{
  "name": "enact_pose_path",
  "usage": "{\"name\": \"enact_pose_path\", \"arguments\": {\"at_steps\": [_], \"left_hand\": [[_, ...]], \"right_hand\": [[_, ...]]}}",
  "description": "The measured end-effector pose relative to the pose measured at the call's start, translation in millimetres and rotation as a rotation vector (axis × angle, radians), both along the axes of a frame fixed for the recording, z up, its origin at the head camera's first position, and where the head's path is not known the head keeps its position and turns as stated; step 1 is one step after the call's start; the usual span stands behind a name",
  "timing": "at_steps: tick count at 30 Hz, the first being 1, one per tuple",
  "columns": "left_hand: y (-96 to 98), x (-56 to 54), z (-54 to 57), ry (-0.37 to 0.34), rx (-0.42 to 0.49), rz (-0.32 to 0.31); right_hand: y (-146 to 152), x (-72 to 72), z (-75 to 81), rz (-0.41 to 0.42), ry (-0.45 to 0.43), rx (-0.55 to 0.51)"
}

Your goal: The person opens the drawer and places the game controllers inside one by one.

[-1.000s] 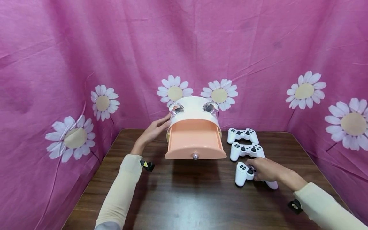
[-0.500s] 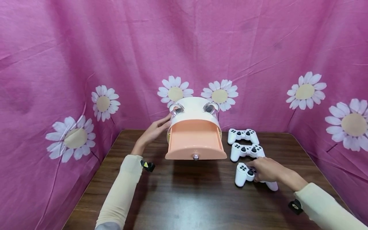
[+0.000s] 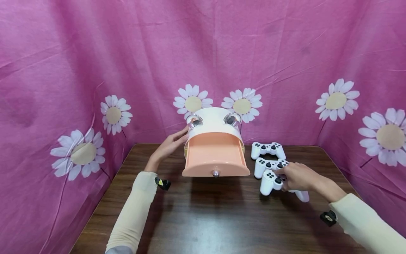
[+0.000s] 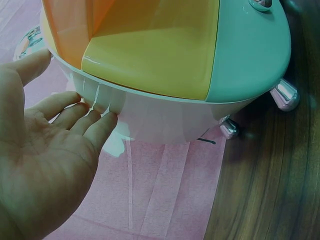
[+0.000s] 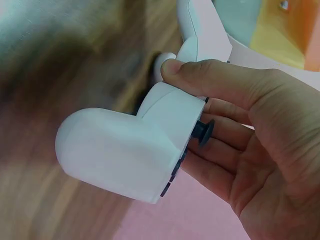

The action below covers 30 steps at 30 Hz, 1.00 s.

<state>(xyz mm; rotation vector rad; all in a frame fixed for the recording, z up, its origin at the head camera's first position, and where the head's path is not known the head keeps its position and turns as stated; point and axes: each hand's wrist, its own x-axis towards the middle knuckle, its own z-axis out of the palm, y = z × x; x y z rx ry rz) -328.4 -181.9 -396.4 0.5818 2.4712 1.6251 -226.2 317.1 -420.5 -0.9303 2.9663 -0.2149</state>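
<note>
A white drawer cabinet with two round eye-like silver trims (image 3: 213, 118) stands at the back of the table. Its peach top drawer (image 3: 215, 170) is pulled out, and no contents show inside. My left hand (image 3: 170, 144) rests its fingertips against the cabinet's side, fingers extended, as the left wrist view confirms. Below the peach drawer, that view shows a yellow drawer (image 4: 155, 55) and a green drawer (image 4: 250, 55), both pushed in. At the right, my right hand (image 3: 299, 177) pinches the middle of a white game controller (image 3: 268, 183) between thumb and fingers, holding it raised off the table.
Two more white game controllers lie behind the held one: a middle one (image 3: 260, 168), partly covered, and a far one (image 3: 279, 151). The wooden table (image 3: 203, 225) ends at a pink curtain (image 3: 203, 53) with daisies. Silver feet (image 4: 285, 95) carry the cabinet.
My right hand has lifted the nearest game controller off the table and slightly away from me; it now overlaps the middle controller from the head view. The left hand and the drawer stay put.
</note>
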Motion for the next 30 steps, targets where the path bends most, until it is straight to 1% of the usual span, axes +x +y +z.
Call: {"name": "enact_pose_path", "arguments": {"at_steps": [5,14,21,30], "left_hand": [[-0.2,-0.1,-1.3,0.000,0.011,-0.001],[0.0,-1.5,-2.9,-0.004,0.019,-0.008],[-0.7,-2.8,-3.1,0.000,0.008,-0.010],[-0.5,-1.5,-2.1,-0.002,0.010,-0.003]], "right_hand": [[0.1,-5.1,20.2,-0.011,0.005,0.013],[-2.2,-11.5,58.1,-0.042,-0.020,0.020],[-7.3,-17.4,85.6,-0.026,0.021,0.027],[-17.9,-22.8,116.7,-0.024,0.034,0.030]]}}
